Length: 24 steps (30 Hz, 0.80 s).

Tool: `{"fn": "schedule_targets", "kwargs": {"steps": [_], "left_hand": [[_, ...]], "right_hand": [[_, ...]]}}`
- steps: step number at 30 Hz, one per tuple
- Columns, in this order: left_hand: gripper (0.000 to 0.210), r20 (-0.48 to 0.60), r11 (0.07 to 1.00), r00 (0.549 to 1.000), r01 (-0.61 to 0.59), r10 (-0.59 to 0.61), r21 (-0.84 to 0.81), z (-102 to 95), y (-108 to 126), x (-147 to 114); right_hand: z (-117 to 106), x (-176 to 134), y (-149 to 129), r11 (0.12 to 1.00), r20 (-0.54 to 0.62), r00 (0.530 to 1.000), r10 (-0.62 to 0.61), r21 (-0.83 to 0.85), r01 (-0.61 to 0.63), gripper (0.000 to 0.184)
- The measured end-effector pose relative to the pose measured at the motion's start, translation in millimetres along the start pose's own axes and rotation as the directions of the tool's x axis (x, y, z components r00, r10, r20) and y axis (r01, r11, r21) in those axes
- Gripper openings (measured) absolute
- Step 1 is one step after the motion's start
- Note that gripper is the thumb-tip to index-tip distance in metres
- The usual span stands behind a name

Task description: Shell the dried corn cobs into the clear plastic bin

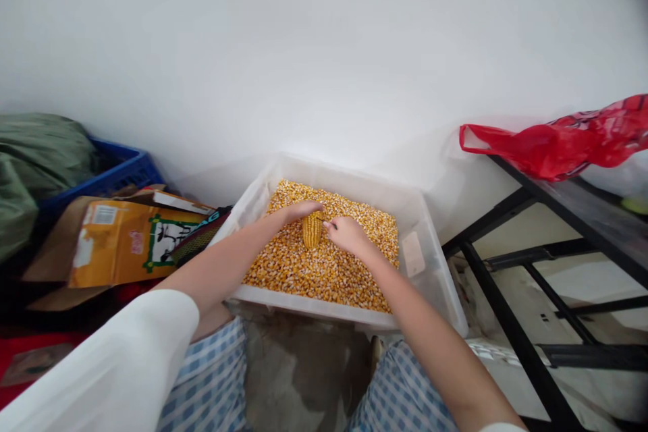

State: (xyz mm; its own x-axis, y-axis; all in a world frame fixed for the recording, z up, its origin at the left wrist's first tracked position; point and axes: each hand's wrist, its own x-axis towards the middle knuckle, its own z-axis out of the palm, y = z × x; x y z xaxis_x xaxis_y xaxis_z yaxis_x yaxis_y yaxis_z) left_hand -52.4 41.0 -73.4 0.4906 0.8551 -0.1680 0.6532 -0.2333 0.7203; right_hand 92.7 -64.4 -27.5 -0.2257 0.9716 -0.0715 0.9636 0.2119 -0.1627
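Note:
A yellow corn cob (pixel 312 232), still covered in kernels over its visible side, stands tilted above a bed of loose corn kernels (pixel 324 277). My left hand (pixel 302 210) grips the cob's upper end, its fingers partly hidden. Close against the cob's right side is my right hand (pixel 347 233), closed in a pinch. Something small and dark shows at its fingertips, too small to name. The kernels lie in a whitish translucent plastic bin (pixel 430 263) in front of my knees.
To the left are an orange printed cardboard box (pixel 119 243), a blue crate (pixel 126 169) and a green bag (pixel 45 155). A black metal frame (pixel 499 304) stands on the right, with a red plastic bag (pixel 551 142) on top. Behind the bin rises a white wall (pixel 314 47).

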Motion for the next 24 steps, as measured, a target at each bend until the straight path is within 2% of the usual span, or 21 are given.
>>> {"fn": "schedule_targets", "kwargs": {"steps": [7, 12, 18, 24], "left_hand": [[0.04, 0.15, 0.979, 0.988, 0.071, -0.043, -0.192, 3.0, -0.4, -7.3], [0.04, 0.114, 0.981, 0.989, 0.108, -0.089, -0.163, 3.3, 3.2, -8.6], [0.032, 0.17, 0.929, 0.984, 0.109, -0.05, -0.353, 2.6, 3.9, -9.7], [0.029, 0.109, 0.93, 0.993, 0.088, -0.052, -0.357, 0.9, 8.3, -13.5]], "right_hand": [[-1.9, -1.6, -1.6, 1.0, 0.022, 1.0, -0.001, 0.015, 0.001, 0.044], [-2.9, -2.0, -4.0, 1.0, 0.044, 0.999, 0.012, 0.021, -0.013, 0.044], [-1.5, -1.7, -3.5, 1.0, 0.028, 1.0, 0.005, 0.024, -0.005, 0.044], [-1.5, -2.5, -3.4, 1.0, 0.029, 1.0, -0.006, 0.029, 0.005, 0.043]]}}
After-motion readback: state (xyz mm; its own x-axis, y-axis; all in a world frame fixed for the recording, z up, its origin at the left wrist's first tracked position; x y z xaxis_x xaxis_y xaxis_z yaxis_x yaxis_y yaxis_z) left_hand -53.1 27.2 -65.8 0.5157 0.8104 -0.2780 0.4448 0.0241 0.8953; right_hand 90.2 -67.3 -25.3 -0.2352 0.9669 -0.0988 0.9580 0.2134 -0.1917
